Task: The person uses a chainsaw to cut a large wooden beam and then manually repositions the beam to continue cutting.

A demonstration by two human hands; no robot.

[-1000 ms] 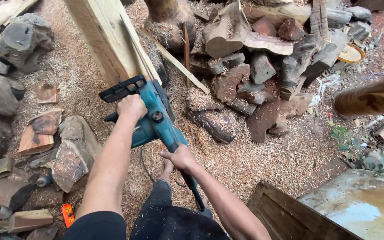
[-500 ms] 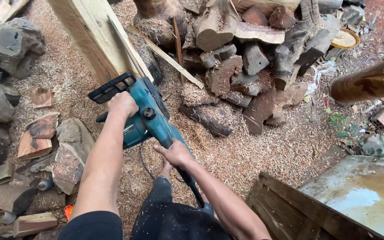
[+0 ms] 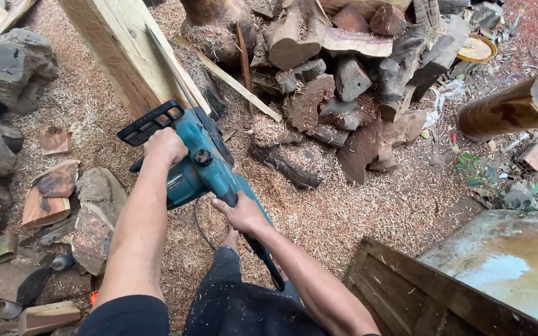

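Two hands grip a teal electric chainsaw (image 3: 197, 165) in the head view: the left hand (image 3: 164, 146) is wrapped around its black front handle, the right hand (image 3: 243, 214) closed on the rear grip. Its bar is sunk into a pale wooden beam (image 3: 119, 50) at far left, above sawdust-covered ground (image 3: 344, 205). A log pile (image 3: 344, 81) lies far right.

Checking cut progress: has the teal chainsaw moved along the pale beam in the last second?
No, not noticeably: the chainsaw sits at the same spot against the pale beam, by its lower edge; only the camera view shifted.
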